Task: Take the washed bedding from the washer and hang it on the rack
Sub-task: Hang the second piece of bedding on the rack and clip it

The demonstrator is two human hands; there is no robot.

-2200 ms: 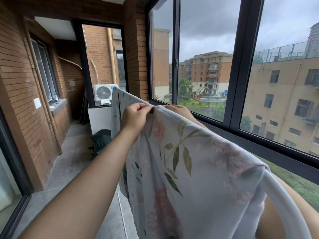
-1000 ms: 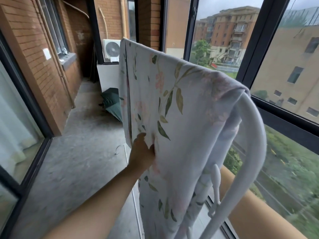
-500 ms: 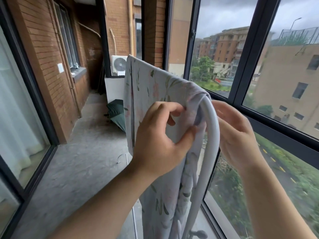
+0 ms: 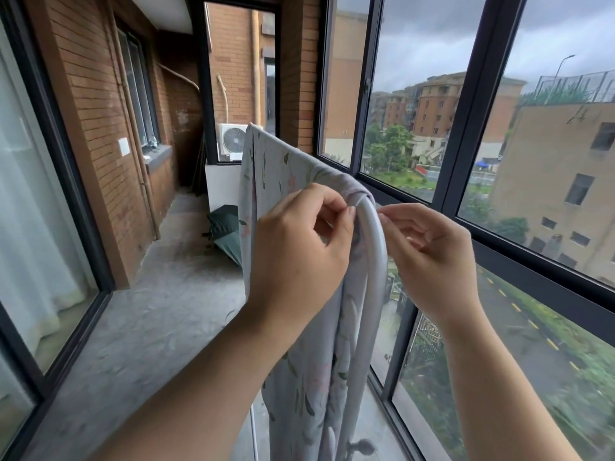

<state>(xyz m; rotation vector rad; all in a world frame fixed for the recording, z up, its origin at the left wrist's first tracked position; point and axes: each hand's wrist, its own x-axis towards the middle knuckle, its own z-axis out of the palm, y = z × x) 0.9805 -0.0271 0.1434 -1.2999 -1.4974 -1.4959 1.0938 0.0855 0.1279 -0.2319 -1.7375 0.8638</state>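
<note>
At the near, curved end of the rack [image 4: 381, 261], the floral bedding [image 4: 283, 181] is already draped over the top rail and hangs down on the rack's left side toward the floor, bunched into a tight fold just where the white tube bends downward. The left hand [image 4: 299, 257], on the left of the rack, has its fingers curled and pinches that bunched edge between thumb and forefinger, right against the tube. The right hand [image 4: 436, 261], on the rack's window side, is loosely curled with its forefinger tip touching the tube; whether it also holds any cloth cannot be told. By the look of it the fetching and the throwing-over are done, and the step in hand is the tidying: freeing the gathered corner and spreading it. The next move seems to call for a light pull along the rail, away from the bend, with both hands sharing the edge so the damp cloth flattens without sliding off the far side. Beyond the rack's far end stands an air-conditioner unit [image 4: 233, 141]; no brand, label or writing can be read on it, nor on the bedding or the rack.
</note>
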